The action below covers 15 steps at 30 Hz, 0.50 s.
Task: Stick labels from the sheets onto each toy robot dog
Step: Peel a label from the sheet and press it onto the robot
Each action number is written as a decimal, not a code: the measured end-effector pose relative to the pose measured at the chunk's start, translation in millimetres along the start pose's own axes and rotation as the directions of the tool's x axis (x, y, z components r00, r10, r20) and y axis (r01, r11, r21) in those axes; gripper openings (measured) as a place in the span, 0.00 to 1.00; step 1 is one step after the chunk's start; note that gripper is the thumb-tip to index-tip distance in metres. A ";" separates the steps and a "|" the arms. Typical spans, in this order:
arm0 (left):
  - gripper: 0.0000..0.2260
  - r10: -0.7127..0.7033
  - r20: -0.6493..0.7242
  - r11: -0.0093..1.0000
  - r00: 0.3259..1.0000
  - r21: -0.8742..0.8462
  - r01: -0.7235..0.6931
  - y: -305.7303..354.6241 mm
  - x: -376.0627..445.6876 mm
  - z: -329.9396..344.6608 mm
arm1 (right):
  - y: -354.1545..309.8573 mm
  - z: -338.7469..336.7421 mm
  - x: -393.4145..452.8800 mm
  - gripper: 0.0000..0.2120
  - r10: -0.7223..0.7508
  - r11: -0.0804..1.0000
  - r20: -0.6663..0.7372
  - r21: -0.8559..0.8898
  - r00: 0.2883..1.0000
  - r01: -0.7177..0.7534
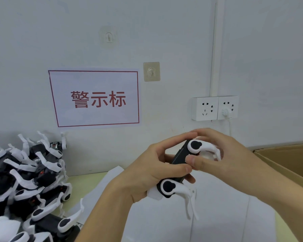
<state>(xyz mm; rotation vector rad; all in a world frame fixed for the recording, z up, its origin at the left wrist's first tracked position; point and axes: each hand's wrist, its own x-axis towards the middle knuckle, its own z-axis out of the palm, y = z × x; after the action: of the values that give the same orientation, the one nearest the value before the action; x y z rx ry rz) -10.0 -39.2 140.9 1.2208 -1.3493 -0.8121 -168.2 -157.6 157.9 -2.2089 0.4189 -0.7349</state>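
Note:
I hold one black-and-white toy robot dog (pixel 179 159) up in front of me with both hands, its white legs sticking out to the right and downward. My left hand (pixel 152 170) grips its black body from the left, thumb across the underside. My right hand (pixel 222 154) curls round its upper end, with the thumb pressing on the black body beside the left thumb. White label sheets (pixel 217 215) lie on the table beneath my hands. No label is visible on the dog from here.
A heap of several more toy robot dogs (pixel 24 186) fills the table's left side against the wall. An open cardboard box (pixel 287 163) stands at the right. On the wall hang a red-bordered sign (pixel 94 98) and double sockets (pixel 214 108) with a plug.

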 end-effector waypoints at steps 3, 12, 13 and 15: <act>0.27 0.034 0.011 0.998 0.999 0.057 -0.034 2.1 -1.6 -1.4 | -0.2 5.3 -0.2 0.16 0.012 0.977 0.092 0.213 0.996 -0.032; 0.25 0.027 0.022 0.999 0.999 -0.033 -0.027 0.0 -3.0 -6.9 | 7.4 -0.7 2.5 0.16 -0.042 0.916 0.265 0.394 0.963 -0.068; 0.24 0.025 0.024 0.998 0.999 -0.051 -0.024 -0.2 -3.3 -7.2 | 8.4 -2.0 3.2 0.15 -0.054 0.914 0.270 0.400 0.961 -0.061; 0.21 0.026 0.017 0.998 1.000 -0.058 -0.025 -0.1 -3.6 -6.9 | 9.9 -3.3 4.2 0.16 -0.075 0.918 0.273 0.395 0.959 -0.041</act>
<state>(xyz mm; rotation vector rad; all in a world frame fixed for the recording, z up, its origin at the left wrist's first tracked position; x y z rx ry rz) -3.7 -34.6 141.0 1.1522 -1.3440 -0.8399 -167.6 -168.0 153.8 -1.8918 0.0916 -0.4514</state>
